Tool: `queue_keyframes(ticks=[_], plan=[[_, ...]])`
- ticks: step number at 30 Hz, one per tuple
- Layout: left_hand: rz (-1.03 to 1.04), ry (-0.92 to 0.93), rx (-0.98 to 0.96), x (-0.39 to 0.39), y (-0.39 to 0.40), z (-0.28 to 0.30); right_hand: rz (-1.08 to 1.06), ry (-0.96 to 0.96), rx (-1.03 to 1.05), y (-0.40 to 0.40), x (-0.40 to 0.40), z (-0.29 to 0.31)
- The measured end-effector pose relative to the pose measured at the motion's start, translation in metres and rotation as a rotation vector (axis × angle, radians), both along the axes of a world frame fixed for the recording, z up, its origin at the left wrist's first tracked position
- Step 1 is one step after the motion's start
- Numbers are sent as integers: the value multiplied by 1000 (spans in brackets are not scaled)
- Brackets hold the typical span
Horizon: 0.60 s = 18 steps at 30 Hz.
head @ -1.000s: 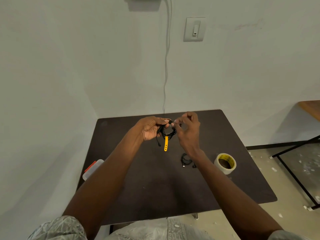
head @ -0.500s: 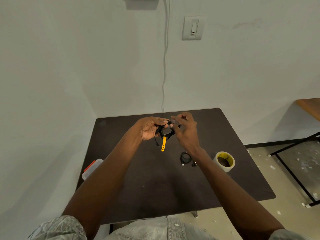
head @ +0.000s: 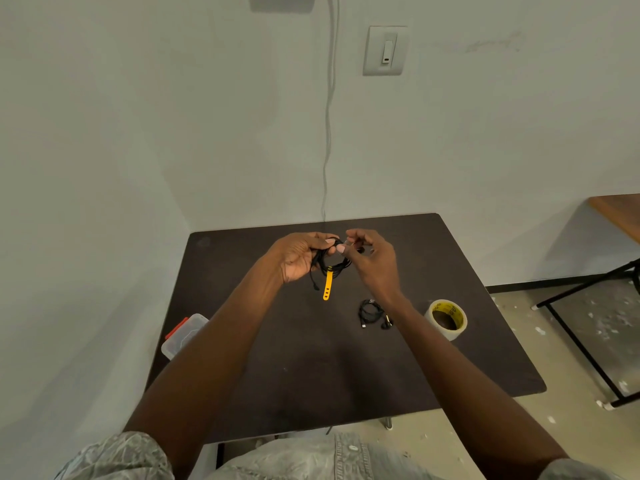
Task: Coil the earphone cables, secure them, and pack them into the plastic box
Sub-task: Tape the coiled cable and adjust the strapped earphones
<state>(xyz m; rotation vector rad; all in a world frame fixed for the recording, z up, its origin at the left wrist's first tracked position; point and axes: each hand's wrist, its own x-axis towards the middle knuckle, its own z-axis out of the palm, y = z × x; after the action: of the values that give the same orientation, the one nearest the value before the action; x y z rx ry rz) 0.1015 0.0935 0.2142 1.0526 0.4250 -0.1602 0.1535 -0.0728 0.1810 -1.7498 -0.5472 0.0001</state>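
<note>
Matt dark table — clear plastic box (red-lidded), glossy tape roll

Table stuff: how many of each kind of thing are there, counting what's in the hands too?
Earphone cable coils: 2, one held in the hands, one lying on the table
Yellow cable ties: 1
Tape rolls: 1
Plastic boxes: 1
Total: 5

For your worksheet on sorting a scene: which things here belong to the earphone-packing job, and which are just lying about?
Belong:
black coiled earphone cable gripped by left hand, right hand pinching it
yellow perforated strap
second black earphone bundle on dark table
clear plastic box

Lying about:
yellow-printed tape roll
white wall switch
</note>
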Motion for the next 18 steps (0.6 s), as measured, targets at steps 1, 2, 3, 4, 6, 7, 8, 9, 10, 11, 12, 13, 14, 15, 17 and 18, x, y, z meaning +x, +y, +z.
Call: queue_keyframes(ticks=[1,2,3,4,6,7,8,9,10,11,12,13,14,15,17,18], plan=[[0,-3,1,0,0,0,12,30,8,0,0,1],[-2,-4,1,0,0,0,26,63,20,0,1,2],[-5,-5,4,1,0,-1,33,91,37,1,1,3],[-7,-7,3,1,1,-2,41,115,59,1,1,4],[-14,-9,3,1,1,-3,55,160,109,0,0,7],[-16,-9,4,1,1,-3,62,184,131,-1,0,8],[-16,-7,3,2,1,-4,68,207,148,-1,0,8],[-13,-3,3,2,1,-4,72,230,163,-2,0,8],[-9,1,-3,2,1,-4,77,251,177,-2,0,9],[-5,6,-8,2,0,-4,82,272,191,-3,-1,9],[-2,10,-14,2,-1,-3,86,291,203,-3,-1,10],[2,14,-13,2,-1,-3,88,308,205,-4,-1,10],[5,17,-9,1,-1,-3,91,321,198,-4,0,11],[6,20,0,1,-2,-4,95,335,184,-5,1,11],[5,25,8,0,-2,-5,112,367,157,-5,4,10],[9,27,4,0,-2,-5,122,384,146,-6,5,10]])
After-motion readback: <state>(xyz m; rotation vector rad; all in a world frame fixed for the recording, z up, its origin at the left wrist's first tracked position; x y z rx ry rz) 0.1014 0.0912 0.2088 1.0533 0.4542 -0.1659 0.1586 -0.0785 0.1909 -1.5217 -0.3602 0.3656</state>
